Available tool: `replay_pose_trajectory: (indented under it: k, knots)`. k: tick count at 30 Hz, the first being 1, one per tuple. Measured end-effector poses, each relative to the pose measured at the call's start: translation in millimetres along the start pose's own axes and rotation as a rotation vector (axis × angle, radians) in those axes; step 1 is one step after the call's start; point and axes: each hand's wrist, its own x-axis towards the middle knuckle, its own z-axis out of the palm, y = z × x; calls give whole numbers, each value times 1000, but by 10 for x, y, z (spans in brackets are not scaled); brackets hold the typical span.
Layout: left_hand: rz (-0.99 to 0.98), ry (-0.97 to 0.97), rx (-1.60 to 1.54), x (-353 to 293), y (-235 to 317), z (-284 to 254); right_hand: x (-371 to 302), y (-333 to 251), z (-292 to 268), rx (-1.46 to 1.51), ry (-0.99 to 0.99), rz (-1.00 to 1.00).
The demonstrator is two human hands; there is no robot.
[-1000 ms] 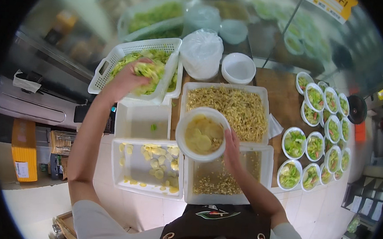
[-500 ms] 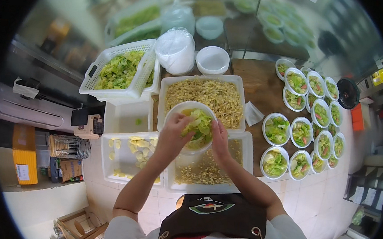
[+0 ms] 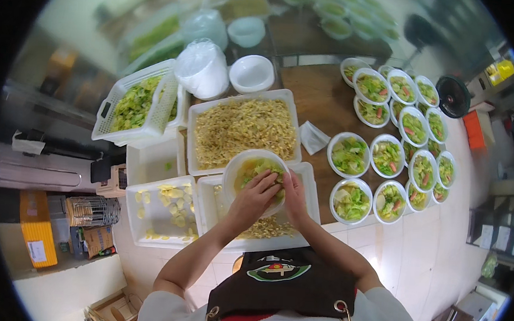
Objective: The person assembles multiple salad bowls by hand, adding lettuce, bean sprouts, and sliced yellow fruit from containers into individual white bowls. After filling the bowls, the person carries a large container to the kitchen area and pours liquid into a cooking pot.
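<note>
A white round bowl [image 3: 228, 179] is held above the trays, with chopped lettuce [image 3: 258, 165] and something yellowish inside. My left hand [image 3: 256, 196] reaches into it, fingers stretched out flat across the lettuce. At the bowl's right side, my right hand [image 3: 294, 195] grips the rim; part of its fingers is hidden behind my left hand. Under the bowl sits a white tray [image 3: 309, 193] with scattered pale yellow bits. Just beyond, a fuller tray [image 3: 295, 113] holds a heap of pale yellow shredded food [image 3: 247, 130].
Several filled salad bowls [image 3: 350, 200] stand at the right, some stacked. At the left are a tray of pale slices [image 3: 177, 208] and a white basket [image 3: 157, 104] of lettuce. Farther back stand wrapped white bowls [image 3: 202, 69] and unwrapped bowls [image 3: 251, 73]. A crumpled white sheet [image 3: 313, 137] lies on the table.
My left hand has gone from holding up lettuce at the bowl's left side to lying over the lettuce inside. The whole view has shifted, with the table appearing farther left.
</note>
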Motion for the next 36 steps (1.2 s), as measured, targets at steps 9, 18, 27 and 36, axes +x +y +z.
replay_pose_trajectory:
  k: [9, 18, 27, 36]
  knots:
    - [61, 9, -180, 367, 375, 135, -45, 72, -633, 23, 130, 2]
    - [-339, 226, -159, 81, 73, -72, 1398, -229, -1639, -430, 518, -208]
    - [-634, 100, -155, -868, -18, 129, 2817, 94, -2781, -950, 554, 35]
    - [-752, 141, -180, -1241, -342, 103, 2604, -215, -2090, -1247, 737, -256]
